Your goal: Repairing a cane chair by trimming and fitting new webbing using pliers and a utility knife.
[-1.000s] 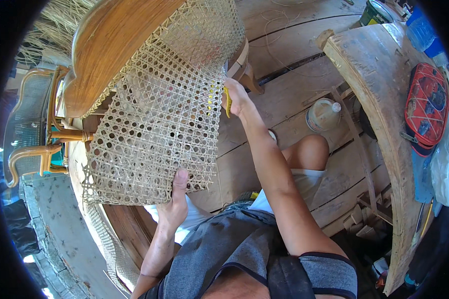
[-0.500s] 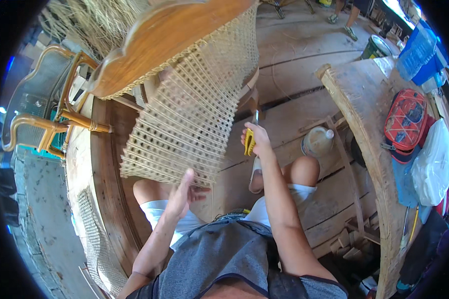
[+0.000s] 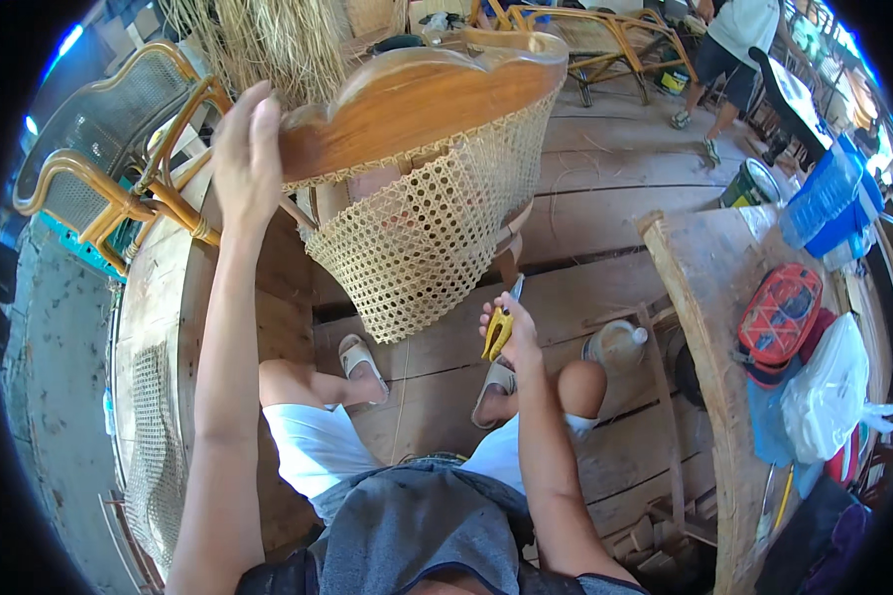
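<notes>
A furniture workshop, by the look of it: cane webbing (image 3: 427, 228) hangs from a shaped wooden furniture piece (image 3: 437, 104) at upper centre, a caned chair (image 3: 99, 119) stands upper left, loose fibre strands (image 3: 268, 50) fill the top, and wood offcuts (image 3: 645, 535) lie lower right

Your left hand (image 3: 248, 164) has let go of the cane webbing's (image 3: 422, 233) lower edge and risen to the left end of the wooden rail (image 3: 437, 99) (whether it touches, you can't tell). The webbing, stretched toward your lap before, now hangs lower-edge free. Your right hand (image 3: 521, 337), with the yellow-handled tool (image 3: 496, 335), has left the webbing's side edge. Your left sandal (image 3: 352, 355) has come into view.
</notes>
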`<state>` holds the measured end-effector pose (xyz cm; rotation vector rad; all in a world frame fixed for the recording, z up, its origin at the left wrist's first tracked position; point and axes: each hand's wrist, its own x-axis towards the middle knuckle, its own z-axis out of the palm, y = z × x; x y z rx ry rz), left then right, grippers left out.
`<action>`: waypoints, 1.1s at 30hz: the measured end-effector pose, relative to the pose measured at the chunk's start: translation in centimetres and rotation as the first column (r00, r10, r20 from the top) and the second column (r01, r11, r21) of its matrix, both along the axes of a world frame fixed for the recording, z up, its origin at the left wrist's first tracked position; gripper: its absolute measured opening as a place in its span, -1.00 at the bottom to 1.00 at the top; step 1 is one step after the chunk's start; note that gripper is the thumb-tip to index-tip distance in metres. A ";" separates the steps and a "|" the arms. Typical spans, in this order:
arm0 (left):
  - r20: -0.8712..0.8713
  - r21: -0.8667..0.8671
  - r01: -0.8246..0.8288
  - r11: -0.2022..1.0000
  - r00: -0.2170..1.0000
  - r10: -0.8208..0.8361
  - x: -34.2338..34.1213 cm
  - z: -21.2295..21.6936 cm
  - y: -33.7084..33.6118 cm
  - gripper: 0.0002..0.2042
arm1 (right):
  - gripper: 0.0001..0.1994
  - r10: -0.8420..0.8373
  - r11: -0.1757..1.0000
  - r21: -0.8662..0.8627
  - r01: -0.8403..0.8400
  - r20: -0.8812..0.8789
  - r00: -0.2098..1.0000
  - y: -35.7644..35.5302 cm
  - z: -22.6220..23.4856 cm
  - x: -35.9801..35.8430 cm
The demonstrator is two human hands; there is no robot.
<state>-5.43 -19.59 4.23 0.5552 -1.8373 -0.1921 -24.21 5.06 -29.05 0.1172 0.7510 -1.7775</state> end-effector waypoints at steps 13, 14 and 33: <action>0.250 -0.195 -0.019 0.981 0.966 0.068 -2.1 -1.0 -9.3 -0.48 | -0.85 0.042 0.974 0.226 -0.021 -0.085 0.996 -1.1 -1.6 0.8; 0.230 -0.163 -0.010 0.987 0.972 0.048 -2.2 -0.3 -9.7 -0.50 | -0.86 0.038 0.965 0.263 -0.009 -0.104 0.994 -0.9 -1.8 0.8; 0.324 -0.501 0.026 0.865 0.933 0.159 12.4 -1.5 -17.4 -0.78 | -0.84 0.103 0.951 0.308 0.009 -0.345 0.933 0.2 -6.3 1.1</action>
